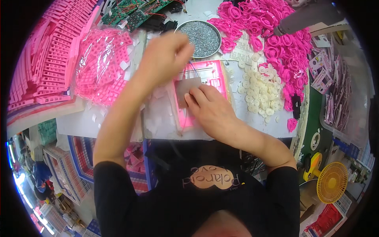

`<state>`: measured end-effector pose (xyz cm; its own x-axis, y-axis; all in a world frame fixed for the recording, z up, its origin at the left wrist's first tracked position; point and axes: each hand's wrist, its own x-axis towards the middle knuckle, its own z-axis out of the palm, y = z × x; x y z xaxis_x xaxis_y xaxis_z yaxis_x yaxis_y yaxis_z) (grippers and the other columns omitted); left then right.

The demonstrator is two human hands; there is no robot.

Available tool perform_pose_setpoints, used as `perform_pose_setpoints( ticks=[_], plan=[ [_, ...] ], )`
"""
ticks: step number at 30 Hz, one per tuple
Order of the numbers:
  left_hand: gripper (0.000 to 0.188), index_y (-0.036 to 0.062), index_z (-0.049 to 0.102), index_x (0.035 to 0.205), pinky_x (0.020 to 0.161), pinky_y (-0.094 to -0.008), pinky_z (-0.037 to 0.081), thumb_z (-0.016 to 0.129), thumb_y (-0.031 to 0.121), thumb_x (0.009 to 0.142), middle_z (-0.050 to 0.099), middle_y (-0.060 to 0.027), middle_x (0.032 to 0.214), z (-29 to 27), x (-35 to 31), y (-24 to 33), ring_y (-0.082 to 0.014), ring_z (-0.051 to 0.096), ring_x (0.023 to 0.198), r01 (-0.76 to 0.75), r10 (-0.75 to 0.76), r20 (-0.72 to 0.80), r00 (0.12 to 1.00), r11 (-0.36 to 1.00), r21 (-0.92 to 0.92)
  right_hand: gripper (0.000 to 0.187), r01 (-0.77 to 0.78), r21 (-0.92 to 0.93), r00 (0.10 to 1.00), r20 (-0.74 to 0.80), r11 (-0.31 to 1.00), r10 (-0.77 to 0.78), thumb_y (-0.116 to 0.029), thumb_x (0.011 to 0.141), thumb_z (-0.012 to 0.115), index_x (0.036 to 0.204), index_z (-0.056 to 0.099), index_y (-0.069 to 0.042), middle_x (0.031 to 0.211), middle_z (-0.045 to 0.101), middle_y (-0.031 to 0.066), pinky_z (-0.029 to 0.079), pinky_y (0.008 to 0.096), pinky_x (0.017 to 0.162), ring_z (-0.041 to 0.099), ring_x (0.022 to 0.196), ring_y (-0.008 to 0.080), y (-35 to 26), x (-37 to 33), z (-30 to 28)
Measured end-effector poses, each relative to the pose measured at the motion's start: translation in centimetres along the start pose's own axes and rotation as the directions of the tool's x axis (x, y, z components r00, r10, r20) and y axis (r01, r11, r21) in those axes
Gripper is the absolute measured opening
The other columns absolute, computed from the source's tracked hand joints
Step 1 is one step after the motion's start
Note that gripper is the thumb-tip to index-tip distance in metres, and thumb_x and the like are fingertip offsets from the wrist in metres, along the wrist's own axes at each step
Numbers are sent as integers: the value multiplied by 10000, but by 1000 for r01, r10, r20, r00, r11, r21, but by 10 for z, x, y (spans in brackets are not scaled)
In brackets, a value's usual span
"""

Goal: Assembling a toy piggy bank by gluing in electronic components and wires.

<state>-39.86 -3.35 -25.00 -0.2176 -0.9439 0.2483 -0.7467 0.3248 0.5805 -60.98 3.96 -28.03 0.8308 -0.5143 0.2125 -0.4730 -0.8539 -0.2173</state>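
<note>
A pink plastic housing (222, 81) lies in front of me, with thin wires (192, 70) running across its upper part. Over its left side sits a flat grey-brown square piece (190, 83). The bent fingers of my right hand (211, 106) hold this piece against the housing. Raised to the upper left of the housing, my left hand (167, 55) is closed with the fingers curled inward; whatever it holds, if anything, is hidden. Just beyond that hand stands a round metal dish (220, 44) full of small silvery screws.
Left are a bag of pink grid parts (104, 59) and stacked pink strips (51, 51). Green circuit boards (134, 14) lie at the back. Right are white discs (263, 91), pink ring parts (276, 51) and an overhanging dark grey cylindrical tool (310, 19). A yellow fan (332, 182) stands lower right.
</note>
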Motion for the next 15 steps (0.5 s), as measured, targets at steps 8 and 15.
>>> perform_pose_setpoints(
  ticks=[8,15],
  plan=[
    [53,86,651,968,1113,-533,285,656,93,916,740,-67,1179,33,-118,31,-211,670,1191,76,-73,71,995,996,-44,360,105,297,993,14,949,-115,-111,781,667,1121,683,9,1025,676,130,514,396,881,629,1047,299,15,-5,-28],
    [54,93,668,949,1193,-595,169,694,105,903,748,-72,1152,46,-118,35,-231,674,1192,89,-90,-11,996,994,-70,285,383,713,513,-693,588,506,-91,915,625,1177,599,20,1105,656,171,540,427,822,669,958,254,132,36,-142]
  ],
)
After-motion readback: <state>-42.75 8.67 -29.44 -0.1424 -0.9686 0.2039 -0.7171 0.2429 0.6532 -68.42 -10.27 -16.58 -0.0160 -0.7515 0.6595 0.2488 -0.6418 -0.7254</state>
